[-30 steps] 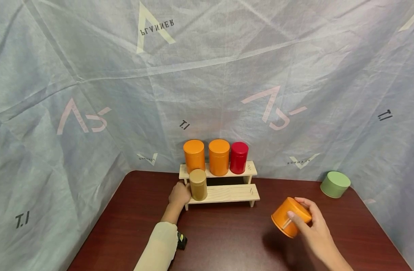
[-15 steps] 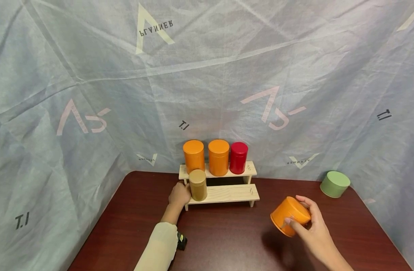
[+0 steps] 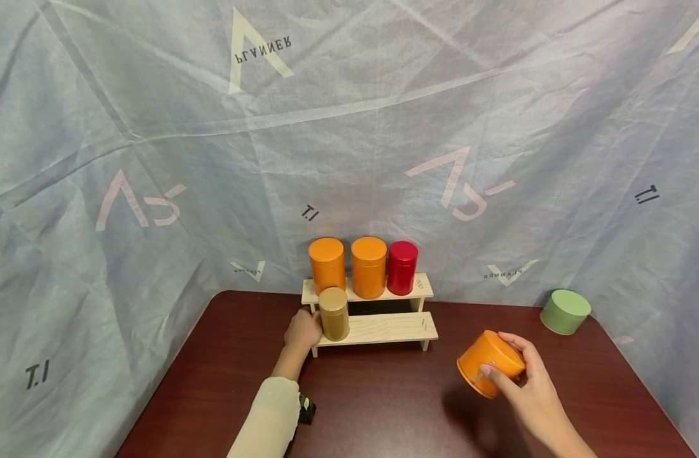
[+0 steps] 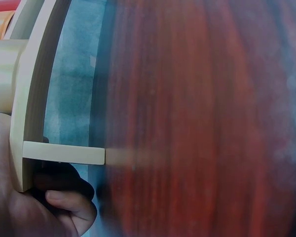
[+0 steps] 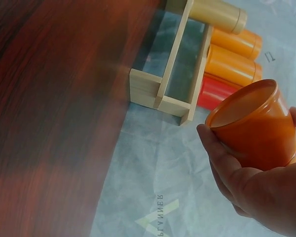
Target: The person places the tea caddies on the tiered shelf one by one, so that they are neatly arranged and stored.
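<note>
My right hand (image 3: 529, 385) grips an orange tin (image 3: 486, 362) above the table, thumb on its near side and fingers round the far side. The tin is tilted, and in the right wrist view its recessed round end faces the shelf. My left hand (image 3: 303, 327) holds the left end of a two-step wooden shelf (image 3: 392, 327); in the left wrist view the fingers (image 4: 71, 205) curl under the board beside its leg. A gold tin (image 3: 334, 315) stands upright on the lower step, close to that hand. Two orange tins (image 3: 327, 267) and a red tin (image 3: 403, 268) stand on the upper step.
A low green tin (image 3: 565, 313) sits at the table's back right corner. Grey printed cloth (image 3: 349, 159) hangs behind and at both sides of the dark red-brown table (image 3: 378, 401). The shelf stands near the back edge.
My right thumb has slid slightly left over the orange tin, covering more of its pale mark, and the tin has turned a little. The left hand and shelf stay put.
</note>
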Demonstrator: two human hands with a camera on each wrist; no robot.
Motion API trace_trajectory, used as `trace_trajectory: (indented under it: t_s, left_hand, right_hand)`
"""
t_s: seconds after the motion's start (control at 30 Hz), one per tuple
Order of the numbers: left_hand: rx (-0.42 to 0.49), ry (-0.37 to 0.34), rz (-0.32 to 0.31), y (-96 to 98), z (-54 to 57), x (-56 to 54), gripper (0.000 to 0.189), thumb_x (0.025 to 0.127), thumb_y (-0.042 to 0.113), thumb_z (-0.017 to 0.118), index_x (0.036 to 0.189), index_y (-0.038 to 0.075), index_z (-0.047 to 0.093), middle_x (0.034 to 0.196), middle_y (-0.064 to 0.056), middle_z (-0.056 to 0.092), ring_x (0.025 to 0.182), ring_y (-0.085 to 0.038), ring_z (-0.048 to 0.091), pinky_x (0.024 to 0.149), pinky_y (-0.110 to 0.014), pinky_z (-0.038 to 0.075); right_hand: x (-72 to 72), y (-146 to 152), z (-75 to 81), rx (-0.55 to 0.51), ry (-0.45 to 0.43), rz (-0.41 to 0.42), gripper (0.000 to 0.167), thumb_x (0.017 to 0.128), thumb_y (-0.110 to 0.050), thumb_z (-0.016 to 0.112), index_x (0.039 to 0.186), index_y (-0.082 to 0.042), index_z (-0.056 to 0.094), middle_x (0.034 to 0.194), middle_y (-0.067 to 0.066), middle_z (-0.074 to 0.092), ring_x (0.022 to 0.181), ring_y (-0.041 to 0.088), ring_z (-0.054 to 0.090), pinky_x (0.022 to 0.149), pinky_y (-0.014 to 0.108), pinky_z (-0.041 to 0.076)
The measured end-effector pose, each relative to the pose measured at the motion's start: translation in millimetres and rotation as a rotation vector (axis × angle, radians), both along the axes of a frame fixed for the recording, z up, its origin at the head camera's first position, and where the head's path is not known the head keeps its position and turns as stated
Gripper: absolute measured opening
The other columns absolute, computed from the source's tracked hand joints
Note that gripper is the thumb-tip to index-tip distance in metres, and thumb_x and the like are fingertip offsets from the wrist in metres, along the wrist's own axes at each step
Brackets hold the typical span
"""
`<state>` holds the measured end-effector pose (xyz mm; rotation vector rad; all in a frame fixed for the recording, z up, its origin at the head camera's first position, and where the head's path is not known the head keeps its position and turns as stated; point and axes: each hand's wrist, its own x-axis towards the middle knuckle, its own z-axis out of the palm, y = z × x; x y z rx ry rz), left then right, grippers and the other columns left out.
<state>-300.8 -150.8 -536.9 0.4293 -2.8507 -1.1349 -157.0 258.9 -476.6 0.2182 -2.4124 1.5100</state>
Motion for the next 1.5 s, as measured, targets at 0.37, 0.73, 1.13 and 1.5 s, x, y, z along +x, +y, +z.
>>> trace_trajectory:
  t_s: [0.37,0.73,1.13,1.5]
  left_hand:
    - [-0.022,-0.021,0.0,-2.6,-6.0,-4.5,0.041,0.11,0.037,0.043,0.123,0.006,0.067,0.083,-0.01,0.064,0.072,-0.026,0.06,0.063,-0.043,0.046]
    - [-0.014,-0.009,-0.004,-0.8,-0.1,-3.8,0.042,0.11,0.039,0.042,0.124,0.007,0.067,0.083,-0.009,0.063,0.071,-0.025,0.058,0.061,-0.039,0.044]
    - [-0.02,-0.005,-0.003,0.1,-4.7,-1.2,0.042,0.11,0.036,0.043,0.124,0.004,0.067,0.083,-0.01,0.063,0.071,-0.025,0.058,0.061,-0.041,0.044]
    - [-0.027,-0.007,0.01,-0.4,-2.9,-3.2,0.042,0.11,0.037,0.044,0.124,0.005,0.067,0.087,-0.012,0.065,0.074,-0.026,0.059,0.064,-0.043,0.047]
  right_hand:
    - [-1.7,-2.8,0.7,-0.003,0.006,-0.01,0.065,0.094,-0.002,0.078,0.149,-0.004,0.043,0.121,-0.021,0.056,0.095,-0.003,0.065,0.076,0.018,0.058]
    - [-9.0,-9.2,5.0,0.03,-0.004,-0.019,0.071,0.092,-0.008,0.082,0.151,-0.007,0.043,0.122,-0.021,0.054,0.098,-0.007,0.063,0.078,0.014,0.057]
    - [-14.6,-18.0,4.3,0.007,-0.023,0.004,0.073,0.093,-0.01,0.081,0.152,-0.005,0.039,0.132,0.007,0.053,0.1,-0.007,0.063,0.081,0.013,0.056]
    - [-20.9,-27.1,1.0,-0.026,0.042,0.03,0.078,0.087,-0.002,0.085,0.151,-0.006,0.04,0.127,-0.021,0.056,0.103,-0.007,0.065,0.088,0.009,0.053]
